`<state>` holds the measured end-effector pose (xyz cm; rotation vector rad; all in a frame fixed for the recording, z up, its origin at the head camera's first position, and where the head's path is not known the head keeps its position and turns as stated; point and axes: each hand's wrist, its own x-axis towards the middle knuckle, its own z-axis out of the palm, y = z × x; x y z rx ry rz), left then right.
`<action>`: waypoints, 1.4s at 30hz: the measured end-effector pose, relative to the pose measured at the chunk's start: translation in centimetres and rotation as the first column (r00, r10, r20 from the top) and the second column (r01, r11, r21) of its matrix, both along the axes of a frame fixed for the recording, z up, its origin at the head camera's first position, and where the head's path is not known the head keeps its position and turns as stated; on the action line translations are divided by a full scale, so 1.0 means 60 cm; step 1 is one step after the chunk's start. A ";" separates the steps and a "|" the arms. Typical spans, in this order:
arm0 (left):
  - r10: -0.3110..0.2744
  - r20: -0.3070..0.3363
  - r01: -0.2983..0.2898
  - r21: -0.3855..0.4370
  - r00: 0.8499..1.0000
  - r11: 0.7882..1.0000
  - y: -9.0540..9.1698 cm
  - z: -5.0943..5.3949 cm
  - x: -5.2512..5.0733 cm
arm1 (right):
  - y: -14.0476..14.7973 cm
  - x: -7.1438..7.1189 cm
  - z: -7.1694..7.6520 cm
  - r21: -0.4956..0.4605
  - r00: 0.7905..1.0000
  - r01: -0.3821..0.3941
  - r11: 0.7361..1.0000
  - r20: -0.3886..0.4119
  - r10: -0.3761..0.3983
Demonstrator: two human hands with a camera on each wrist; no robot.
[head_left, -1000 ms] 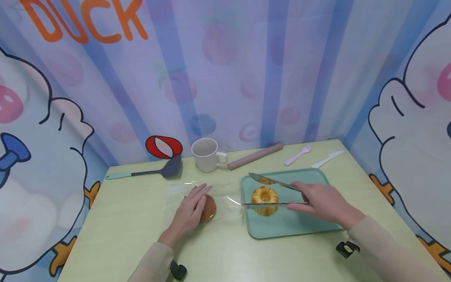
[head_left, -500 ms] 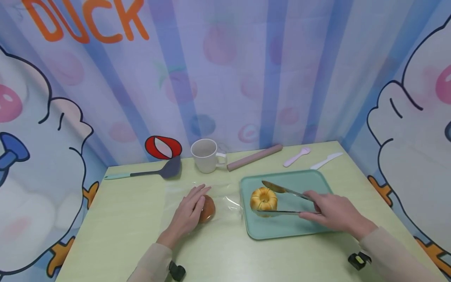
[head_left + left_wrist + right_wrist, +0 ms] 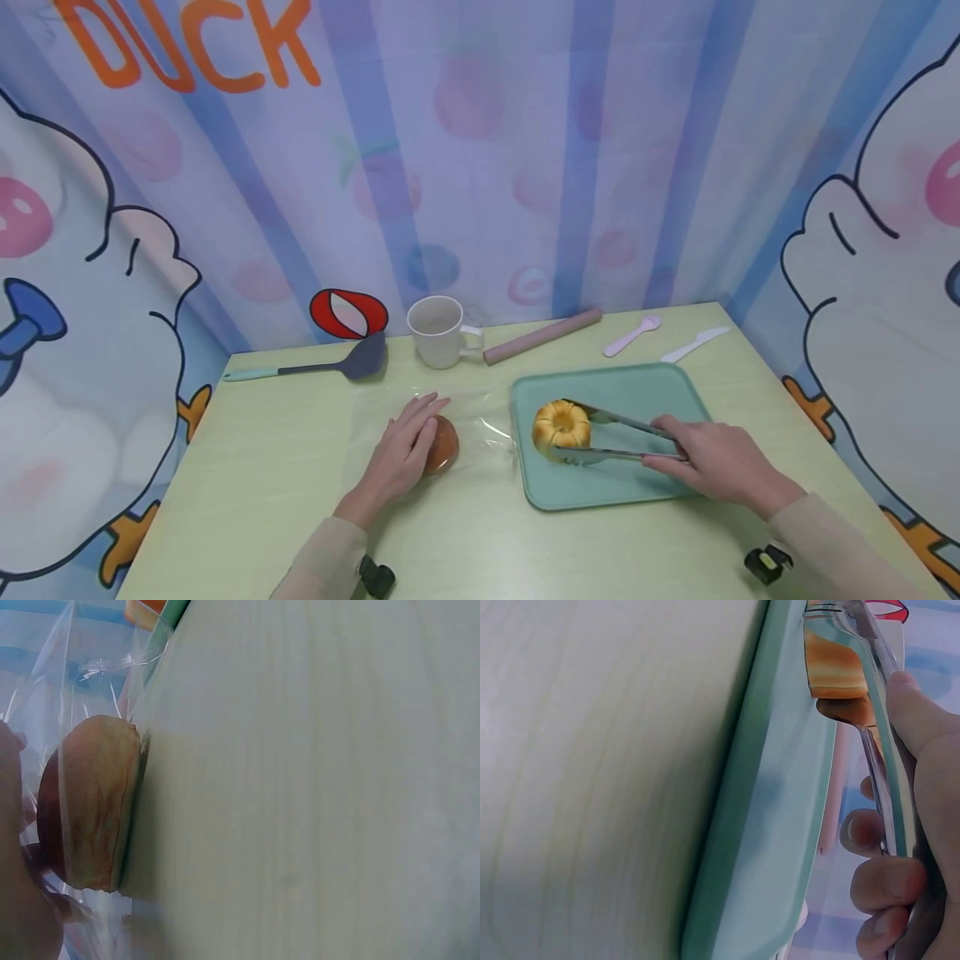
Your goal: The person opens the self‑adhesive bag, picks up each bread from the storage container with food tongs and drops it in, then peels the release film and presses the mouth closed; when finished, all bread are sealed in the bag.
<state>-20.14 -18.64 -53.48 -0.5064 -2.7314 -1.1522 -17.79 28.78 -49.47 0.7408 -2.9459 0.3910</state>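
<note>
A round golden pumpkin-shaped bread (image 3: 562,427) sits on the left part of the green tray (image 3: 622,492). My right hand (image 3: 723,467) grips metal tongs (image 3: 622,453), whose tips lie on two sides of the bread. In the right wrist view, the tongs (image 3: 881,750) have one fork-like end and one spoon-like end, both close against the bread (image 3: 840,667). A brown bun (image 3: 443,446) lies inside a clear plastic bag (image 3: 480,408) left of the tray. With fingers extended, my left hand (image 3: 397,454) rests on the bag at the bun's left side, partly covering it.
Along the table's back edge are a spatula (image 3: 360,358), a white mug (image 3: 437,337), a pinkish rolling pin (image 3: 543,336), a small lilac spoon (image 3: 632,336) and a white plastic knife (image 3: 695,342). A printed curtain (image 3: 480,167) stands directly behind the table.
The tongs have moved right and down from above the bread, and their tips have closed in around it. My left hand, the bun and the bread stay in place.
</note>
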 end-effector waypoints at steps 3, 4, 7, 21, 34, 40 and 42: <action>0.004 0.004 -0.004 0.003 1.000 1.000 -0.001 0.000 -0.001 | -0.001 0.001 0.004 0.007 1.000 -0.001 1.000 -0.023 0.001; 0.005 0.004 -0.005 0.007 1.000 1.000 -0.001 0.000 -0.001 | -0.001 0.000 0.005 0.007 1.000 -0.003 1.000 -0.030 0.003; 0.009 0.011 -0.009 0.011 1.000 1.000 -0.001 -0.001 -0.001 | -0.003 -0.001 0.010 -0.002 0.999 -0.005 1.000 -0.041 0.005; -0.005 0.006 0.005 -0.012 1.000 1.000 0.001 0.003 0.000 | -0.044 -0.020 0.050 -0.019 0.996 -0.033 0.999 -0.083 0.031; -0.005 0.013 0.006 -0.048 1.000 0.999 0.003 0.000 0.004 | -0.091 -0.039 0.069 -0.033 0.982 -0.174 0.984 -0.073 0.172; -0.024 -0.024 0.022 -0.108 0.999 0.994 0.006 0.001 0.003 | -0.106 -0.049 0.084 -0.028 0.981 -0.190 0.981 0.021 0.190; -0.028 -0.024 0.025 -0.127 0.999 0.992 0.007 0.002 0.004 | -0.111 -0.051 0.090 -0.032 0.982 -0.184 0.982 0.039 0.185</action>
